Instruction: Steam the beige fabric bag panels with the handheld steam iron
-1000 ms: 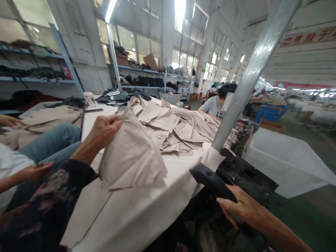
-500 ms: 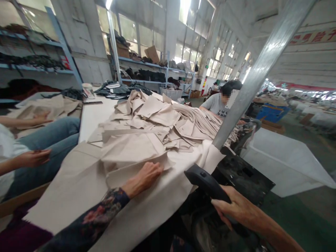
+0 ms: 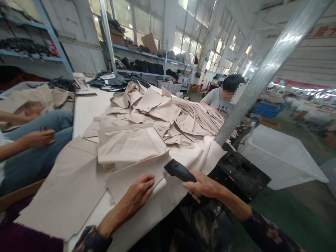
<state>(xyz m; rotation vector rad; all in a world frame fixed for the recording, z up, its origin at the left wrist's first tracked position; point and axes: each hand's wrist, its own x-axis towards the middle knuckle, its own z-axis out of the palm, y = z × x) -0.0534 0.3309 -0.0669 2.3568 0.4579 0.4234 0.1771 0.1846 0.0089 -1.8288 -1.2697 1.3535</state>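
Black handheld tool (image 3: 178, 170) newly brought in beside the near beige panel (image 3: 128, 175)

At the near edge of the pale-covered table (image 3: 173, 187), a beige panel laid slantwise, flatter now than a moment ago, with a slightly raised far edge. On its near right part, the left hand (image 3: 139, 190), shifted a little nearer, palm down with fingers loosely curled; impossible to tell whether pinching cloth or merely steadying it. Just to the right, the right hand (image 3: 203, 185), closed firmly around the tool's handle. Front end now by the panel's right end; contact with the fabric unclear. In effect, cloth and tool closer together, apparently ready for work on that edge.

Directly beyond the panel, another folded beige piece (image 3: 128, 145); to the left, a broad flat one (image 3: 63, 199) reaching past the table edge. Farther off, a loose heap of beige pieces (image 3: 162, 108) with small metal fittings (image 3: 168, 134), then dark folded cloth (image 3: 109, 82) at the far left. Beside the table on the left, a seated person in jeans (image 3: 52, 147); at far right, past the slanting metal pole (image 3: 262, 70), another in a grey shirt (image 3: 222, 101).
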